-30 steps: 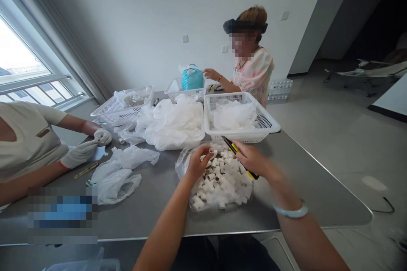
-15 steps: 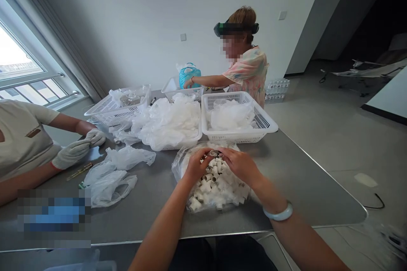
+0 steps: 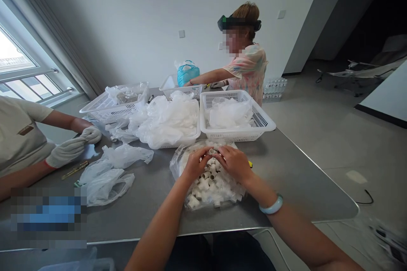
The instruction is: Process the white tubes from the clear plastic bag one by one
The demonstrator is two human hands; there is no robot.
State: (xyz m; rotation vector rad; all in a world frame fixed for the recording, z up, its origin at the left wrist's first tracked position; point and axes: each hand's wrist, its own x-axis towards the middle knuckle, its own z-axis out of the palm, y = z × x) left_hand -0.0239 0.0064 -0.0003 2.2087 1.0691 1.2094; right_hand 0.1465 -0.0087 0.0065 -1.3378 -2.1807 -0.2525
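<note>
Between my two hands, above a heap of white plastic pipe fittings (image 3: 206,182), is one white pipe fitting (image 3: 212,151) with its round mouth facing up. My left hand (image 3: 197,161) pinches it from the left with thumb and fingers. My right hand (image 3: 233,163) is closed, its fingertips against the fitting's right side. A small yellow end of a tool (image 3: 250,164) sticks out past the back of my right hand; the rest is hidden by the hand. The heap lies in an opened clear plastic bag (image 3: 178,159) on the grey table (image 3: 295,178).
White baskets with plastic bags (image 3: 168,120) stand beyond the heap. Left are loose clear bags (image 3: 108,184), a brass-coloured cutter (image 3: 74,170) and a co-worker's gloved hands (image 3: 68,150). Another person stands behind the baskets, reaching to a blue bag (image 3: 187,74). The table edge is near me.
My right hand has turned slightly, and the yellow end now shows beside it. The fitting stays between my hands. The person behind the baskets has shifted a little, with a second hand now visible.
</note>
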